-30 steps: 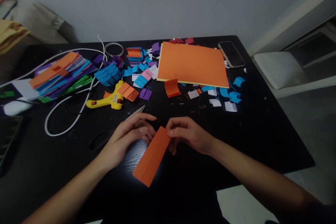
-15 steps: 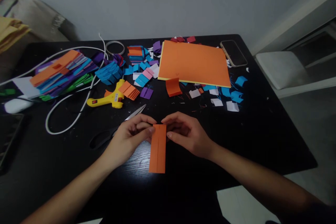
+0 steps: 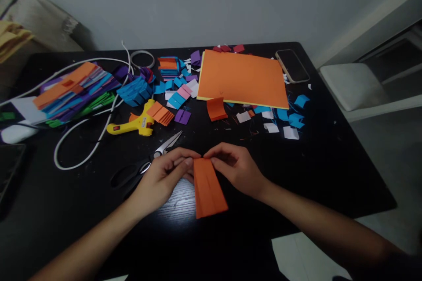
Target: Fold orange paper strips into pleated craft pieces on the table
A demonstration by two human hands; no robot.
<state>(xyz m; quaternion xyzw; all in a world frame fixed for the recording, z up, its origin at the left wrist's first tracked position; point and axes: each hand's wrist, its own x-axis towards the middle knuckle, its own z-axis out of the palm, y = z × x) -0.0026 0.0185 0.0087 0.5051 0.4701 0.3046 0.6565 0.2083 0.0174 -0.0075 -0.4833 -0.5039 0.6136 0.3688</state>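
Observation:
A creased strip of orange paper (image 3: 209, 191) hangs between my hands near the table's front, its lower end wider and free. My left hand (image 3: 169, 173) pinches its upper left corner, thumb in front and other fingers behind. At the upper right corner my right hand (image 3: 239, 167) is closed on the same paper, thumb and index finger near the top edge. Just beyond my left hand lie scissors (image 3: 161, 149) with black handles, partly covered by the hand and wrist.
A yellow glue gun (image 3: 133, 126) lies beside folded orange pieces (image 3: 160, 113). Large orange sheets (image 3: 244, 80) rest at the back, with small paper scraps around them. A phone (image 3: 292, 66) sits at the back right. A white cable (image 3: 70, 167) loops around stacked coloured paper (image 3: 75, 92).
The orange paper has spread wider at its lower end, which swung to the right. My right hand has moved slightly left onto the paper's upper corner.

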